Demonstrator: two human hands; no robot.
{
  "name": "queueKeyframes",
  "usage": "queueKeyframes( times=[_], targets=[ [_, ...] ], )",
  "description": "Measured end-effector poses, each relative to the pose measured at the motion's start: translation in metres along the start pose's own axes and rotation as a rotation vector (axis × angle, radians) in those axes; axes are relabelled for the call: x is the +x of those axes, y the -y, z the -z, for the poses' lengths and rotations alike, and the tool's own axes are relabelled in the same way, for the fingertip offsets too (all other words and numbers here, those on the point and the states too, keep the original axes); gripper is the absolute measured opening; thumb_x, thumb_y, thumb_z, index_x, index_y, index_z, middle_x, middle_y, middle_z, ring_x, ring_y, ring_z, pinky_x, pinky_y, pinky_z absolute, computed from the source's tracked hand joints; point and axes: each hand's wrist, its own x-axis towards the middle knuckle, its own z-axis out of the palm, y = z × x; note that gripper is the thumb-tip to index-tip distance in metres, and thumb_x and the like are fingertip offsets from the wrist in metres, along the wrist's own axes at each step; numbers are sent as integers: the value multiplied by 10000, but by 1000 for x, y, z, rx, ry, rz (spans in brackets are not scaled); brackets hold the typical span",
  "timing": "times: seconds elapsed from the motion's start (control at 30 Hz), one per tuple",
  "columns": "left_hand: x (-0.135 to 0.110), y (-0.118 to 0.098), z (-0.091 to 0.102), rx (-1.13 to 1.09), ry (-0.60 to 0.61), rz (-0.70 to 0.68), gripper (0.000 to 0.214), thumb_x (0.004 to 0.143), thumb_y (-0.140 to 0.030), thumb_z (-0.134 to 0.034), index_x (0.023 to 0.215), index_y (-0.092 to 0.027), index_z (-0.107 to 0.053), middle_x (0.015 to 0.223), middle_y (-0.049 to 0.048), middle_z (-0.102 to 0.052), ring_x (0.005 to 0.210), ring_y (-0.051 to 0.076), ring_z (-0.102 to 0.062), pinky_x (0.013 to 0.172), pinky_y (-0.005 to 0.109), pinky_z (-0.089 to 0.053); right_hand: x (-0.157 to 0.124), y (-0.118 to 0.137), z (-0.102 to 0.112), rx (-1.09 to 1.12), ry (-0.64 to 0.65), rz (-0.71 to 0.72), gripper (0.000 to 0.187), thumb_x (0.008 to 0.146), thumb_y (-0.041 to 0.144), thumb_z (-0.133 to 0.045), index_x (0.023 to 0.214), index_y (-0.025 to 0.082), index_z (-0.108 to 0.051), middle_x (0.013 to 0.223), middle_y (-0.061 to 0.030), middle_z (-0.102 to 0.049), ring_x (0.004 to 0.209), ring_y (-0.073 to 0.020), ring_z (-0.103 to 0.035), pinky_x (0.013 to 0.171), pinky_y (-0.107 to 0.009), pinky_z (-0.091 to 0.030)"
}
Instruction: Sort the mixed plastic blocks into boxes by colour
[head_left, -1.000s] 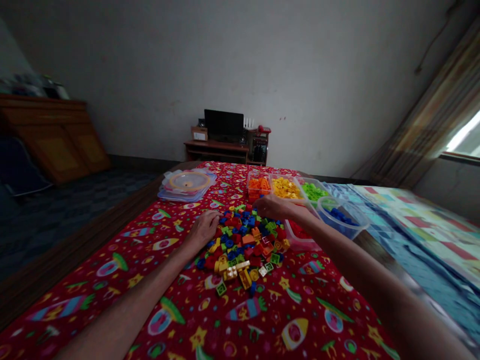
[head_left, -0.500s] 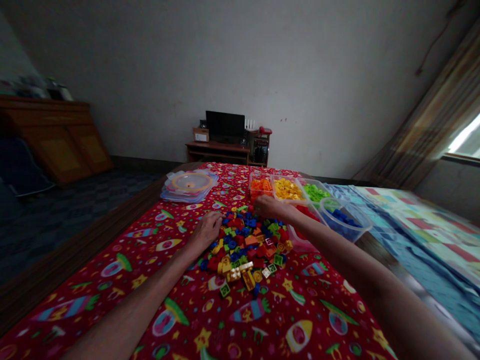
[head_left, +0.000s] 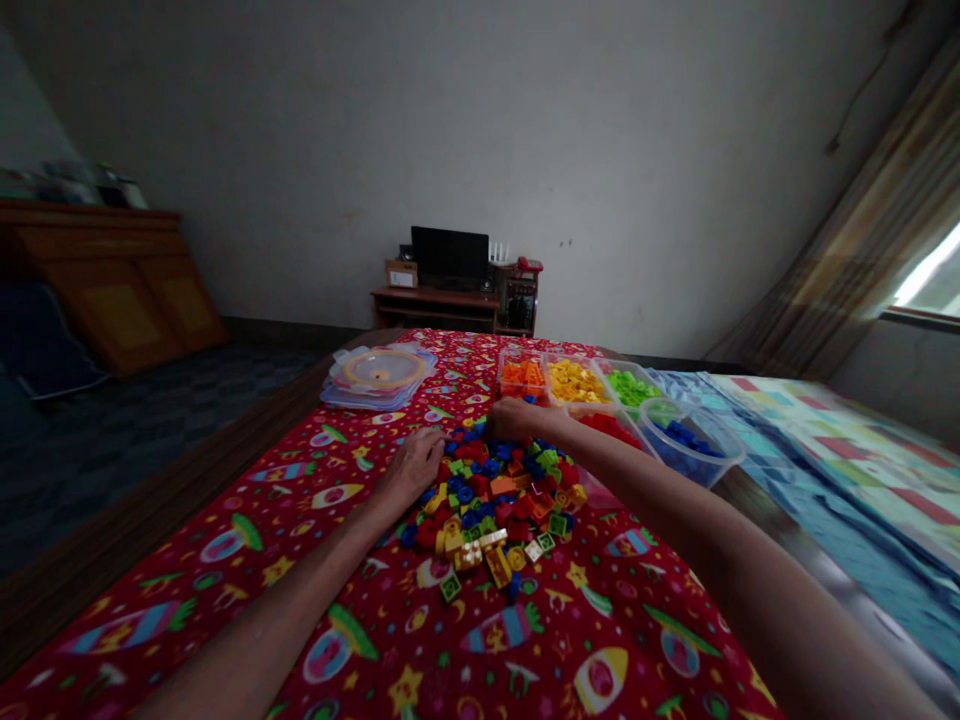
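A heap of small plastic bricks (head_left: 499,500) in red, blue, yellow, green and orange lies on the red patterned cloth (head_left: 525,640). My left hand (head_left: 411,466) rests palm down at the heap's left edge, fingers curled with their tips among the bricks. My right hand (head_left: 516,416) sits at the heap's far edge, fingers curled under. What either hand holds is hidden.
Beyond the heap stand clear tubs of orange bricks (head_left: 520,375), yellow bricks (head_left: 574,380), green bricks (head_left: 630,385) and red bricks (head_left: 609,426), plus a round tub of blue bricks (head_left: 690,440). A stack of lids (head_left: 379,370) lies far left. A chequered blanket (head_left: 847,470) covers the right.
My right hand has drawn leftward along the heap's far edge, away from the tubs. The left hand has stayed at the left edge. The view has shifted slightly.
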Motion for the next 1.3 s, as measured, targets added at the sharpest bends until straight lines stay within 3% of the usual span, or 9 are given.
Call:
queueKeyframes(
  times=[0.2, 0.33, 0.53, 0.67, 0.8, 0.9, 1.07, 1.2, 1.3],
  targets=[
    [-1, -2, 3, -1, 18, -17, 295, 857, -256, -379, 873, -188, -666, 942, 98, -690, 919, 219, -636, 863, 365, -516, -10, -1, -4, 17, -71, 88, 308, 824, 137, -474, 1022, 108, -708, 992, -130, -708, 837, -177, -644, 657, -217, -433],
    [-1, -2, 1, -4, -4, -14, 298, 853, -262, -379, 863, -195, -669, 931, 85, -690, 915, 213, -631, 871, 368, -515, -34, -29, 16, 71, -217, -67, 318, 828, 156, -490, 1068, 143, -697, 981, -97, -710, 824, -159, -629, 678, -214, -418],
    [1, -3, 2, -3, 6, -30, 303, 845, -252, -373, 860, -183, -667, 922, 93, -692, 898, 206, -634, 862, 352, -518, -60, -106, 37, -16, -334, -468, 321, 863, 219, -486, 1117, 144, -666, 1013, -130, -694, 859, -188, -629, 695, -240, -423],
    [0, -2, 1, -10, 1, -24, 296, 850, -254, -376, 855, -193, -666, 927, 88, -694, 906, 205, -631, 876, 360, -511, -57, -132, 37, -10, -382, -487, 443, 900, 357, -493, 1251, 98, -570, 1095, -160, -665, 962, -207, -604, 763, -252, -422],
    [-2, -1, -2, -26, -27, -26, 303, 861, -259, -369, 860, -202, -666, 938, 81, -692, 922, 202, -625, 896, 365, -500, -41, -101, 34, -26, -448, -308, 359, 946, 238, -365, 1145, 69, -612, 976, -153, -685, 814, -170, -609, 679, -242, -400],
    [-2, 1, -3, -25, -32, -22, 297, 859, -266, -375, 857, -200, -665, 930, 82, -692, 918, 207, -627, 894, 372, -501, -23, -55, 27, -53, -346, -101, 333, 906, 96, -336, 983, 51, -657, 894, -154, -685, 724, -144, -586, 643, -238, -390],
    [-2, 1, -2, -4, -12, -25, 309, 861, -276, -367, 867, -191, -664, 941, 96, -691, 929, 220, -630, 892, 386, -507, 8, 3, 6, -36, -241, 50, 260, 887, 141, -451, 1011, 63, -666, 989, -155, -682, 865, -172, -608, 749, -245, -434],
    [-2, 0, -1, 18, -1, -20, 293, 860, -253, -378, 881, -192, -664, 948, 91, -688, 936, 216, -629, 890, 372, -504, 23, 16, -5, -47, -84, 86, 286, 843, 108, -494, 1080, 51, -644, 1095, -177, -655, 989, -208, -608, 795, -255, -456],
    [-2, -1, 0, 25, 14, -27, 296, 868, -243, -375, 890, -182, -664, 933, 96, -686, 925, 219, -629, 883, 371, -503, 22, 13, -11, -18, -139, 56, 281, 845, 130, -501, 1085, 72, -636, 1088, -166, -650, 1002, -216, -604, 806, -268, -463]
  ],
)
